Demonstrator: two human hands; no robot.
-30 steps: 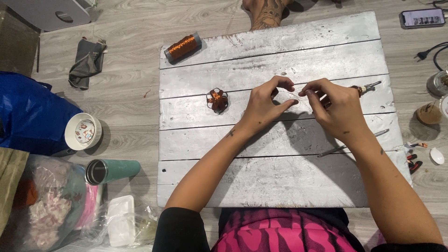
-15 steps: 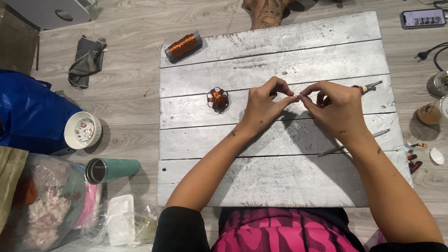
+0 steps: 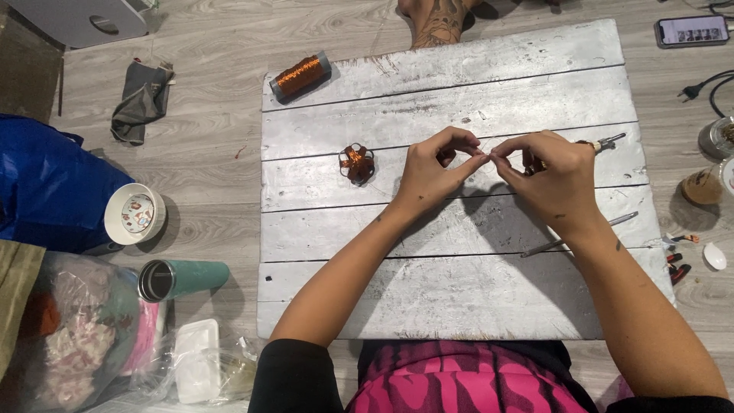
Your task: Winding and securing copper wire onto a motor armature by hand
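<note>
Both hands are meeting fingertip to fingertip above a white plank table [image 3: 459, 291]. The left hand [image 3: 432, 170] and right hand [image 3: 554, 180] are each pinching something too small to make out. A copper wire flower [image 3: 357, 163] is lying just beside the left hand.

left hand [image 3: 434, 170] – right hand [image 3: 552, 177] – fingertips pinched together

views: one, head-worn | position: above the seated person's lap | facing: almost straight down onto the whitewashed wooden plank board [image 3: 459, 84] lying on the grey wood-look floor [image 3: 214, 69] | range: near, forearms filled the lower frame | shared scene: none, single view
</note>
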